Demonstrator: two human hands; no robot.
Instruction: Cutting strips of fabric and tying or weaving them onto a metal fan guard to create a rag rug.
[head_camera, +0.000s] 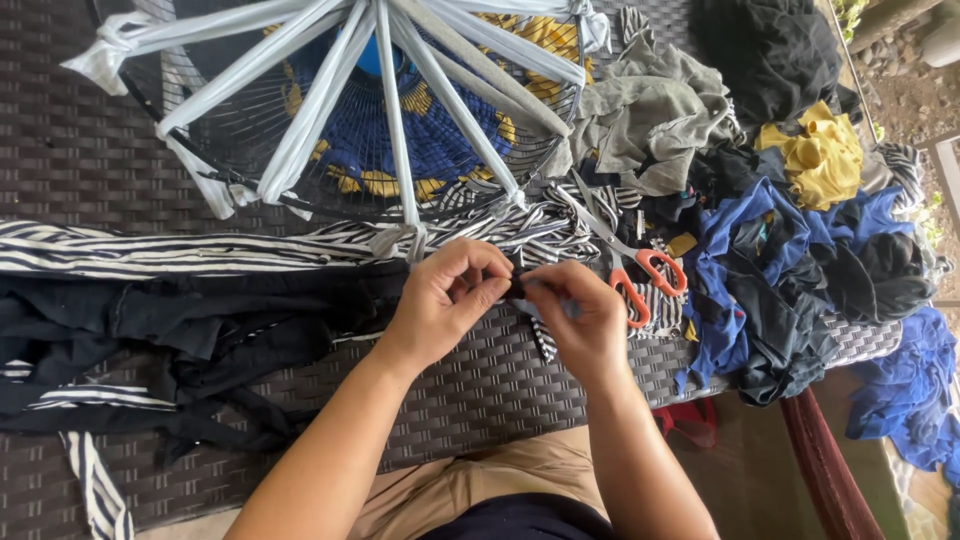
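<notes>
Bare forearms are reaching up from the lap toward the middle of the wicker table, and both hands are meeting just below the fan guard. Her left hand is pinching a dark strip between thumb and fingers, knuckles bent, wrist angled inward; the right hand is gripping the same strip from the other side, fingertips nearly touching the left's. That strip is sitting right between the two hands, just beside the striped cloth lying along the guard's lower rim. To my eye this looks like knotting or joining work, and it would go best with the ends kept short and taut and the pull kept even on both sides. Orange-handled scissors are lying just right of the right hand, near the rag pile. Pale strips are stretching across the guard like spokes.
</notes>
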